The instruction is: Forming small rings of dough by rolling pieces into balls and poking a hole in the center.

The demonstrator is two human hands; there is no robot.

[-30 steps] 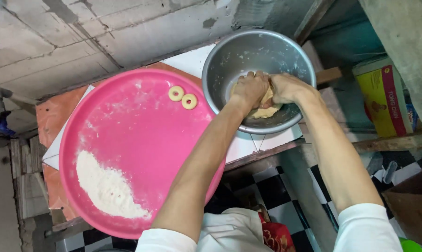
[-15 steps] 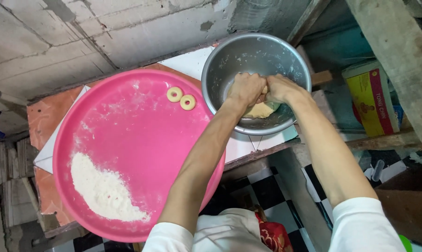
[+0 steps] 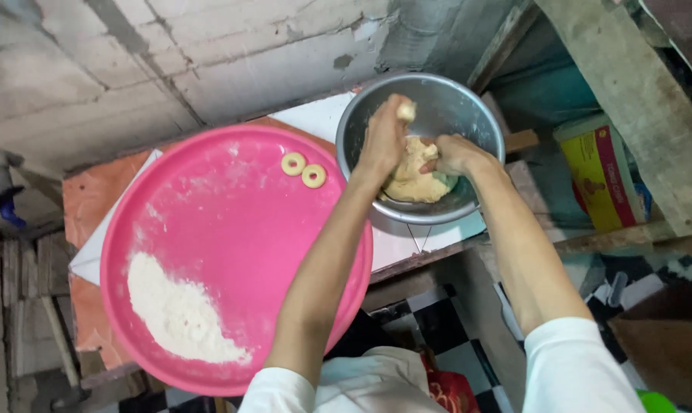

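1. While the person's white sleeves and bare forearms fill the bottom of the view, both arms reach up and away toward a steel bowl [image 3: 468, 115] at the far end of the work surface.
2. Nearest on that surface lies a round pink tray [image 3: 231, 229], with a heap of white flour [image 3: 178, 313] on its near left part.
3. Farther along the tray, near its far rim, two small dough rings [image 3: 303, 170] lie flat, just beside each other and apart from the flour.
4. Beyond the tray's right edge, the right hand [image 3: 454, 155] rests closed on the right side of the dough mass [image 3: 411, 180] in the bottom of the bowl, fingers curled onto it and pressing it in place.
5. Past that, the left hand [image 3: 384, 138] is raised above the mass, fingers pinched shut around a small dough piece [image 3: 406, 112] that shows at the fingertips, clear of the lump below.
6. So the small piece sits above and slightly beyond the mass, and the left hand is the nearer of the two to the tray and its rings, which lie to the left of the bowl.
7. Farthest off, a rough grey concrete wall [image 3: 170, 69] rises behind the tray, and a yellow and red carton [image 3: 598, 172] stands to the right of the bowl beside a wooden post [image 3: 629, 99].
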